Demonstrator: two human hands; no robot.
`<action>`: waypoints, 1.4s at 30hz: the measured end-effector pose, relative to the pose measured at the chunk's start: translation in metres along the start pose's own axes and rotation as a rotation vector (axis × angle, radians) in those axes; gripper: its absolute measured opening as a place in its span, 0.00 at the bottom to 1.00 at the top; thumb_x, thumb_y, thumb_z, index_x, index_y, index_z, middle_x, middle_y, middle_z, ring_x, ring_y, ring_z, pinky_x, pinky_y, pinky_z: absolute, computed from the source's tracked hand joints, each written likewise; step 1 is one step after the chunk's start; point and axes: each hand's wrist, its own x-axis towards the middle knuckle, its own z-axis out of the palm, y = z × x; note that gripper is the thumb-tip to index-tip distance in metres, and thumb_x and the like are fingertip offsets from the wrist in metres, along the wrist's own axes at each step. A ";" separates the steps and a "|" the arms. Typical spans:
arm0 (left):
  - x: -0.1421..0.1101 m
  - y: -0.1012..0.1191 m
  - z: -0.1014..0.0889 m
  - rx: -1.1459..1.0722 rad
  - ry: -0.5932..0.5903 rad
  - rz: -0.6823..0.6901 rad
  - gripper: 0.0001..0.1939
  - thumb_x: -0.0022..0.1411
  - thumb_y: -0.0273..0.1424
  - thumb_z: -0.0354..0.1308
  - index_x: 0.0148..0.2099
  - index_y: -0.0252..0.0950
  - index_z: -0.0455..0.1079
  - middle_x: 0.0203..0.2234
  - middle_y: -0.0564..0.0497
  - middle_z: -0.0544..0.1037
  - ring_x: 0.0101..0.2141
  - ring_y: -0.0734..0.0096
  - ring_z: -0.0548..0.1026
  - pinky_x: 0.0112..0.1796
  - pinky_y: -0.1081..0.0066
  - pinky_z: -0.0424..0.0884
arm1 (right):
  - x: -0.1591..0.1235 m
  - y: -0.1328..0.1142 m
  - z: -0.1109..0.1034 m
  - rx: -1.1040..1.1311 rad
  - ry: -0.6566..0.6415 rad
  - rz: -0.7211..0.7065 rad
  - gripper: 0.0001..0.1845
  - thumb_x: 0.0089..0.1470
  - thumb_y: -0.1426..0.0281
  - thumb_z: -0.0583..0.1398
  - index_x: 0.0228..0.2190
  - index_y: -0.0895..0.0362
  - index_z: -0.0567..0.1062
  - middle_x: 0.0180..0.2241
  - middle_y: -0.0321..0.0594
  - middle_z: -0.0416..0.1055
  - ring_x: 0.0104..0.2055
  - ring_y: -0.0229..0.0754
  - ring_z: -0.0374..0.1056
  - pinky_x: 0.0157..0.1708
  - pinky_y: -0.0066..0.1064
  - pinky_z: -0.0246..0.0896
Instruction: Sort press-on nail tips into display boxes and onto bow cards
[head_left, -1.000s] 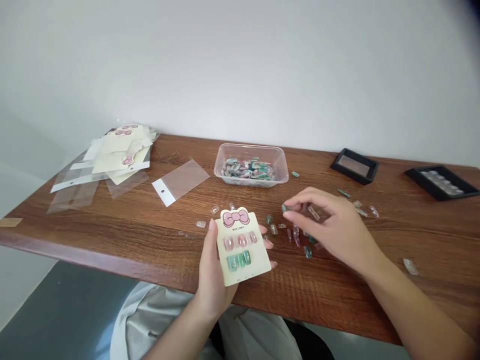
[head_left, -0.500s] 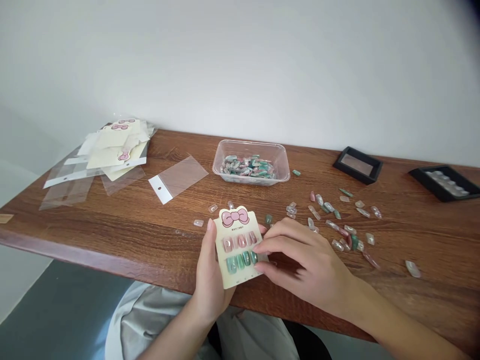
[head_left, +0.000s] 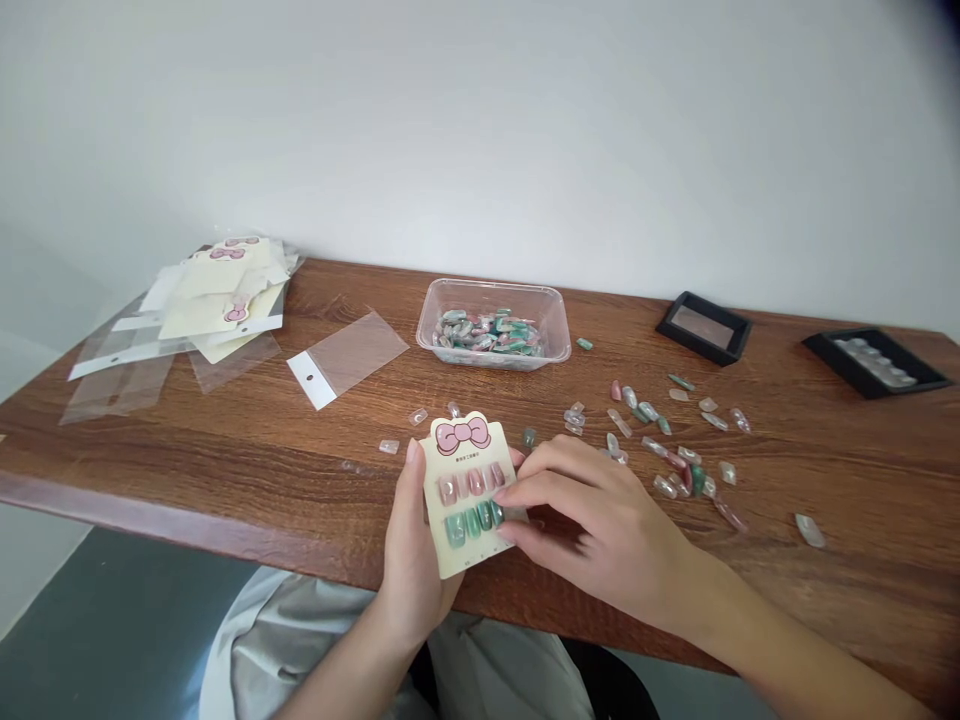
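My left hand (head_left: pixel 409 545) is closed round a cream display card (head_left: pixel 448 562) with a pink bow at its top, tilted toward me above the table's front edge. Pink press-on nails (head_left: pixel 475 482) form the upper row on the card, and green press-on nails (head_left: pixel 472 523) the lower one. At the right end of the lower row, the thumb and index finger of my right hand (head_left: pixel 607 520) pinch a green press-on nail (head_left: pixel 497 513). The fingers partly cover that nail and the card's right edge.
Behind the card stands a clear plastic tub (head_left: pixel 556 325) of press-on nails. Loose nails (head_left: pixel 697 480) lie scattered to the right. Two black trays (head_left: pixel 705 350) sit at the back right. A clear bag (head_left: pixel 360 352) and a pile of cards and bags (head_left: pixel 199 315) are at left.
The whole view has shifted slightly, so things sit a little further left. Both hands keep their places at the card, with the right fingers still on the lower row's end nail.
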 end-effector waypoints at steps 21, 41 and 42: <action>-0.002 0.006 0.005 -0.094 0.306 -0.090 0.28 0.68 0.48 0.49 0.43 0.33 0.82 0.35 0.40 0.85 0.44 0.46 0.83 0.50 0.50 0.75 | -0.002 -0.008 -0.001 -0.321 0.057 -0.196 0.11 0.65 0.68 0.58 0.43 0.61 0.79 0.33 0.42 0.76 0.32 0.42 0.63 0.32 0.37 0.60; -0.001 0.004 -0.023 -0.006 0.191 -0.063 0.25 0.65 0.48 0.59 0.53 0.34 0.79 0.44 0.41 0.85 0.46 0.47 0.82 0.48 0.55 0.79 | -0.005 -0.002 0.000 -0.342 0.093 -0.324 0.10 0.62 0.67 0.62 0.40 0.61 0.80 0.32 0.38 0.75 0.33 0.41 0.65 0.31 0.36 0.62; -0.001 0.005 -0.022 -0.007 0.204 -0.063 0.25 0.65 0.47 0.59 0.54 0.35 0.78 0.44 0.41 0.85 0.46 0.47 0.82 0.46 0.56 0.80 | -0.005 0.000 -0.003 -0.319 0.127 -0.337 0.10 0.62 0.68 0.62 0.40 0.61 0.80 0.31 0.38 0.75 0.32 0.40 0.65 0.31 0.36 0.62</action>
